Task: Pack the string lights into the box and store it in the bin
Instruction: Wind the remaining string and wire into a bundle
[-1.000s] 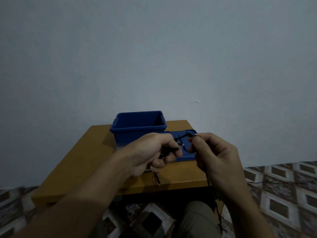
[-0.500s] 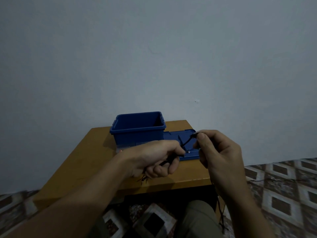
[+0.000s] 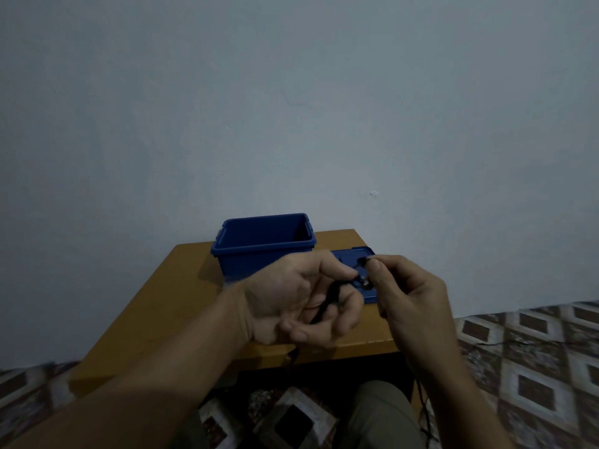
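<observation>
Blue lid (image 3: 351,256) mostly hidden

Dim room: bare grey wall (image 3: 291,108), patterned tiled floor (image 3: 534,367), wooden table (image 3: 168,303).

One wooden worktop (image 3: 162,303). One blue bin (image 3: 252,265), open at the top. One blue lid (image 3: 350,254), flat on the worktop. One dark string of lights (image 3: 328,294), a single strand; its separate lamps are too small to count. Two hands, one left hand (image 3: 288,296) and one right hand (image 3: 413,296), both holding the strand. One trousered knee (image 3: 379,413) at the lower edge.
</observation>
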{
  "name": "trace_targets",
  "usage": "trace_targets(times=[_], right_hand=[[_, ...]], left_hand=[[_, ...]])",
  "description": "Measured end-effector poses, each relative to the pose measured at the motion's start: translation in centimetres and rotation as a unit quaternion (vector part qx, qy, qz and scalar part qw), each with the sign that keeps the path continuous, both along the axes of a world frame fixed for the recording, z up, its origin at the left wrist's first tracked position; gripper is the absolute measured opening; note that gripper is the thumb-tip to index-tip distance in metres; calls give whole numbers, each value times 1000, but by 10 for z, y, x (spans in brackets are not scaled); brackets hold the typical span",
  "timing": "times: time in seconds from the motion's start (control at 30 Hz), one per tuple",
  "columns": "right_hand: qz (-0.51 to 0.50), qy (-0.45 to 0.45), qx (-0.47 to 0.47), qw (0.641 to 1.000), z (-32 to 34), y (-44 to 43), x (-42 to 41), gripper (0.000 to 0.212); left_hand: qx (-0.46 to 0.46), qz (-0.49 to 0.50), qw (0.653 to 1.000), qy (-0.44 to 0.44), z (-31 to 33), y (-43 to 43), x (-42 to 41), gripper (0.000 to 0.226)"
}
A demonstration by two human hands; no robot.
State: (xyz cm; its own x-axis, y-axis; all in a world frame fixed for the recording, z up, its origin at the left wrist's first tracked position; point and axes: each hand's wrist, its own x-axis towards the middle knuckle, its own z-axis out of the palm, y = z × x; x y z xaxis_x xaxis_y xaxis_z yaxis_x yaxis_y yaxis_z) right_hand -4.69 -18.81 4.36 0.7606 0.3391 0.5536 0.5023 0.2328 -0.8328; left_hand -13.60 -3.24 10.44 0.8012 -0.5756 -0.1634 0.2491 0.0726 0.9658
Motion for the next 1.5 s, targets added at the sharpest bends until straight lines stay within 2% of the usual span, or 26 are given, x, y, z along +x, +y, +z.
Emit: trace_targets(times=[0.13,0.2,0.3,0.47,0.73,1.0,1.17,1.3,1.5], right_hand=[[66,11,-60,996,-1,1,-4,19],[85,28,-78,993,0,2,-6,20],[113,29,-123,986,0,2,-8,22],[161,-2,-191,968,4,-4,-11,22],[169,-4,-192,967,9,-8,-12,20],[169,5,-202,965,13,-10,-12,17],[169,7,-217,961,13,-9,-14,16],[166,6,-224,960,14,-9,-15,16],[157,-11,-261,952,14,-10,-15,14]], left_hand=[[-142,29,988,-57,7,-9,0,29],[-208,80,971,-81,11,-13,2,26],[-241,185,944,-127,14,-17,6,26],[-198,329,909,-160,22,-17,9,23],[-125,465,857,-183,17,-18,15,32],[-154,505,831,-175,15,-16,15,49],[-122,548,810,-169,14,-14,14,40],[-125,537,821,-146,14,-12,9,27],[-75,551,816,-160,11,-10,14,34]])
